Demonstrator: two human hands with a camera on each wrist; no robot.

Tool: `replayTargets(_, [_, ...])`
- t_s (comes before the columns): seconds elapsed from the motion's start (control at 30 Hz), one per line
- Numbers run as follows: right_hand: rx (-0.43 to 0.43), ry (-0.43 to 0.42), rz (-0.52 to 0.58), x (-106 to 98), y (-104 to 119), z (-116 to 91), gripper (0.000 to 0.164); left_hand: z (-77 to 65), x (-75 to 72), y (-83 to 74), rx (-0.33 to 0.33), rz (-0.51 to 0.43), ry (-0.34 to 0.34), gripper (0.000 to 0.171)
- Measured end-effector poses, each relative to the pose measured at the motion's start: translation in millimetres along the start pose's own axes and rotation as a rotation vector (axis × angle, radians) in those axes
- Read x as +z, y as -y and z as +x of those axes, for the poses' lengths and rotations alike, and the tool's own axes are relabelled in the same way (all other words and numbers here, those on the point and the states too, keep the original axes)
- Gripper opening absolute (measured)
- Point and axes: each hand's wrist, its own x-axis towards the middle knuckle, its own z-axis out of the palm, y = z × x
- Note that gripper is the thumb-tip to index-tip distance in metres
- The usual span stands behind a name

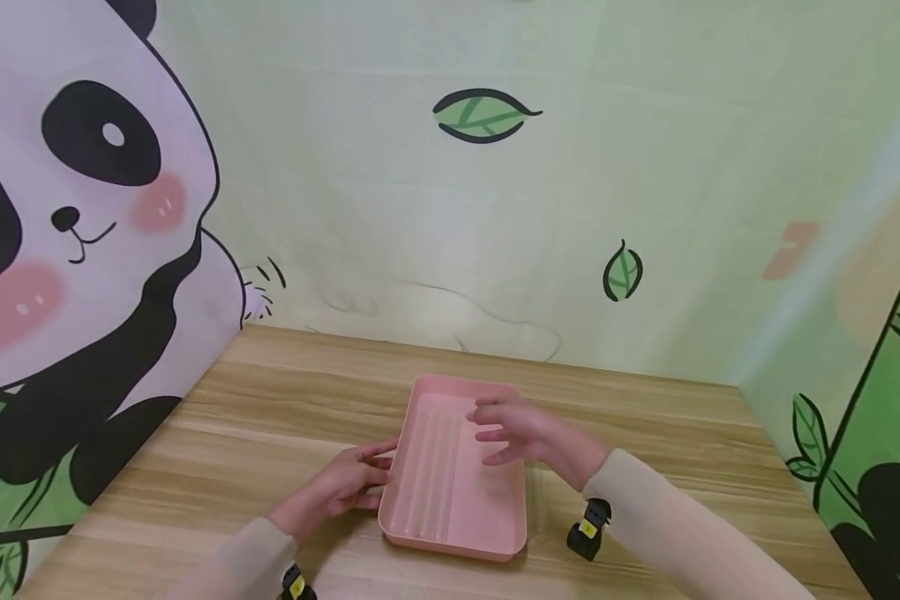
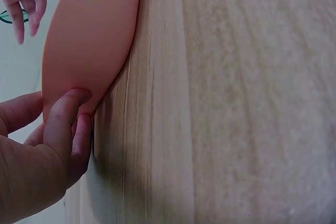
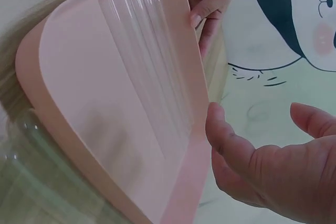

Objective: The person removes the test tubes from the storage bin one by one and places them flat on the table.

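Note:
A pink rectangular tray (image 1: 487, 512) lies on the wooden table. Several clear tubes with rounded ends (image 3: 147, 51) lie side by side lengthwise along the tray's left half; its right half shows bare pink bottom. My left hand (image 1: 348, 482) is at the tray's left side, its fingertips touching the outer wall (image 2: 100, 30) in the left wrist view. Over the right part of the tray hovers my right hand (image 1: 517, 427), fingers spread and loosely bent, with nothing held.
More clear tubes (image 3: 47, 177) lie on the table (image 1: 645, 467) just outside the tray's right wall. A cloth backdrop (image 1: 345, 167) with a panda and leaves stands behind the table and along its sides.

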Motion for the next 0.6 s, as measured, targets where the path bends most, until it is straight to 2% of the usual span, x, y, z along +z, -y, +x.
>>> replayTargets(0.3, [0.029, -0.029, 0.049, 12.0, -12.3, 17.2, 0.063, -1.1, 0.3, 1.5, -0.005, -0.009, 0.001, 0.065])
replayTargets(0.6, [0.052, -0.074, 0.081, 13.4, -15.5, 37.1, 0.067, -0.4, 0.4, -1.0, -0.008, 0.002, -0.006, 0.064])
